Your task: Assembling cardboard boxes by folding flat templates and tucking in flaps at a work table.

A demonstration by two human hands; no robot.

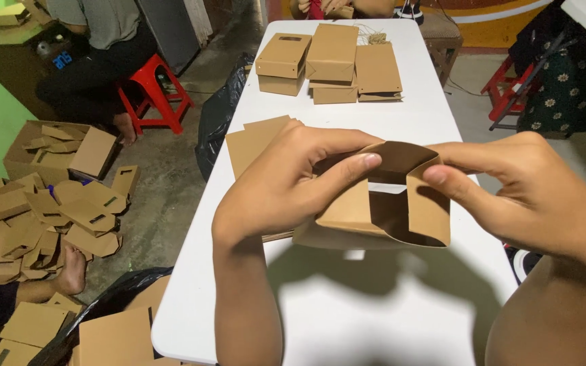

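Both of my hands hold a half-folded brown cardboard box (381,210) just above the white table (374,298). My left hand (286,186) grips its left side, thumb pressing on the upper flap. My right hand (534,196) pinches the right wall between thumb and fingers. The box is open toward me and its inside is dark. A slot-shaped cutout shows in its back wall.
A stack of flat brown cardboard blanks (252,142) lies behind my left hand. Folded boxes (330,61) stand at the table's far end. Cardboard pieces (42,217) litter the floor at left, near a red stool (154,91), black bags (218,115) and a seated person (96,47).
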